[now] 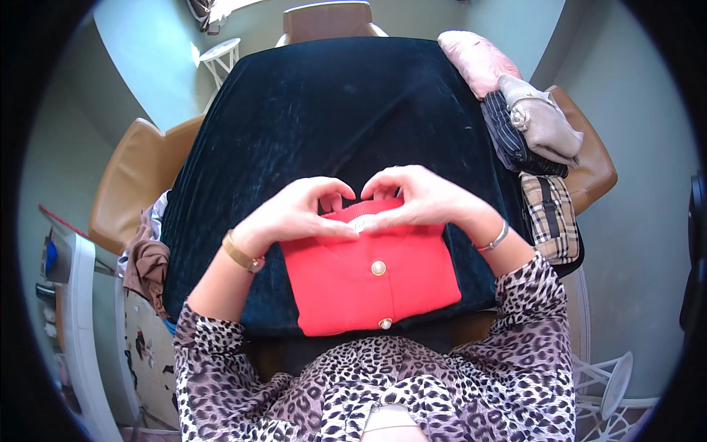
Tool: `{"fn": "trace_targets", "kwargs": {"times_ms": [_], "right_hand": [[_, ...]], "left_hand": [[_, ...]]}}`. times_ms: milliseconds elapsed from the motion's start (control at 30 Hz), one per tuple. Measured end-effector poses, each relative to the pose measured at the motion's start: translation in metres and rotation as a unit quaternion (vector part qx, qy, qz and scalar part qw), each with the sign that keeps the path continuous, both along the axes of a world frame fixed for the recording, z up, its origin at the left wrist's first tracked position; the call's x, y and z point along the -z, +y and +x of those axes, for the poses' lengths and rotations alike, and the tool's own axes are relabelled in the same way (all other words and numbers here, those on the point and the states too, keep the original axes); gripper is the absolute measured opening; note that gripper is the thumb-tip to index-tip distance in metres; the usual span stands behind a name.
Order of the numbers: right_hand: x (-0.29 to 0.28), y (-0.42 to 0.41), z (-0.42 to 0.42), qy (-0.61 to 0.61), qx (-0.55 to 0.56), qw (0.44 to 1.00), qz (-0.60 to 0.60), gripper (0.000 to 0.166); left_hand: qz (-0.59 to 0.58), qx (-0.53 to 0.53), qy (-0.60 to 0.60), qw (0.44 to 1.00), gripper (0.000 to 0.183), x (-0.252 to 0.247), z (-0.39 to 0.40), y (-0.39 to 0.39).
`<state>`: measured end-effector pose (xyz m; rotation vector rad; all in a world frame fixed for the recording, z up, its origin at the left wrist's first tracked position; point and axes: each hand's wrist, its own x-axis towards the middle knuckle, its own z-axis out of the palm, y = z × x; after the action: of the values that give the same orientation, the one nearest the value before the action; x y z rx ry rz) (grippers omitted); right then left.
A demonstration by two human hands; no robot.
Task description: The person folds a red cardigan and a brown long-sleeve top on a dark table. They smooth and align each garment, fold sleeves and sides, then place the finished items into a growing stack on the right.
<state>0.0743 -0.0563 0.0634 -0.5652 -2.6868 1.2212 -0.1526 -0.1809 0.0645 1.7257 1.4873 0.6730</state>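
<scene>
A folded red knit cardigan (342, 282) with pearl-like buttons lies at the near edge of a table under a dark velvet cloth (353, 110). Its ribbed neckline faces away from me, and a pale label shows inside it. My left hand (309, 212) grips the neckline on the left, thumb on top and fingers curled behind the edge. On the right, my right hand (411, 196) holds the same neckline in a like way, its thumb near the label. The fingertips of both hands are partly hidden behind the collar.
Along the table's right edge lie a folded pink garment (478, 63), a grey knit garment (544, 119), dark striped clothing (505, 132) and a folded checked fabric (549, 215). Brown clothing (148, 265) hangs at the left edge. Tan chairs (138, 171) stand around the table.
</scene>
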Motion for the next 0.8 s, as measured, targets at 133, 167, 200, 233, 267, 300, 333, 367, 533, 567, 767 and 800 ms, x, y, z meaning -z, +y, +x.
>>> {"fn": "trace_targets", "kwargs": {"times_ms": [133, 167, 200, 233, 267, 300, 333, 367, 533, 567, 767, 800], "right_hand": [[0.018, 0.001, -0.004, -0.027, -0.003, 0.996, -0.088, 0.033], [0.022, 0.005, -0.001, -0.014, -0.003, 0.993, -0.121, 0.028], [0.020, 0.006, 0.003, -0.019, 0.015, 0.986, -0.165, 0.023], [0.019, 0.004, 0.006, -0.015, 0.026, 0.980, -0.199, 0.021], [0.029, 0.005, 0.008, 0.000, 0.018, 0.976, -0.218, 0.021], [0.033, 0.007, 0.008, 0.015, 0.011, 0.972, -0.233, 0.022], [0.032, 0.005, 0.009, 0.021, 0.012, 0.965, -0.262, 0.024], [0.032, 0.008, 0.009, 0.019, 0.014, 0.960, -0.281, 0.025], [0.039, 0.010, 0.008, 0.019, 0.017, 0.949, -0.313, 0.029], [0.039, 0.009, 0.008, 0.019, 0.017, 0.952, -0.306, 0.028], [0.035, -0.022, -0.014, 0.201, -0.023, 0.977, 0.073, 0.017], [0.041, -0.023, -0.014, 0.190, -0.012, 0.979, 0.073, 0.013]], "left_hand": [[-0.033, -0.010, -0.046, 0.998, 0.038, 0.016, 0.007, -0.007], [-0.059, -0.024, -0.064, 0.996, 0.036, 0.020, 0.004, -0.008], [-0.075, -0.043, -0.107, 0.991, 0.028, 0.016, 0.007, -0.010], [-0.089, -0.047, -0.126, 0.987, 0.026, 0.020, 0.006, -0.012], [-0.103, -0.050, -0.144, 0.983, 0.025, 0.025, 0.005, -0.014], [-0.112, -0.053, -0.163, 0.979, 0.024, 0.026, 0.003, -0.014], [-0.113, -0.043, -0.153, 0.981, 0.021, 0.029, 0.000, -0.013], [-0.123, -0.051, -0.169, 0.977, 0.021, 0.028, 0.000, -0.012], [-0.150, -0.081, -0.230, 0.958, 0.019, 0.025, 0.003, -0.017], [-0.148, -0.087, -0.244, 0.954, 0.019, 0.025, 0.004, -0.017], [-0.159, -0.082, -0.293, 0.939, 0.020, 0.030, 0.003, -0.015], [-0.157, -0.083, -0.307, 0.935, 0.020, 0.030, 0.003, -0.015]]}}
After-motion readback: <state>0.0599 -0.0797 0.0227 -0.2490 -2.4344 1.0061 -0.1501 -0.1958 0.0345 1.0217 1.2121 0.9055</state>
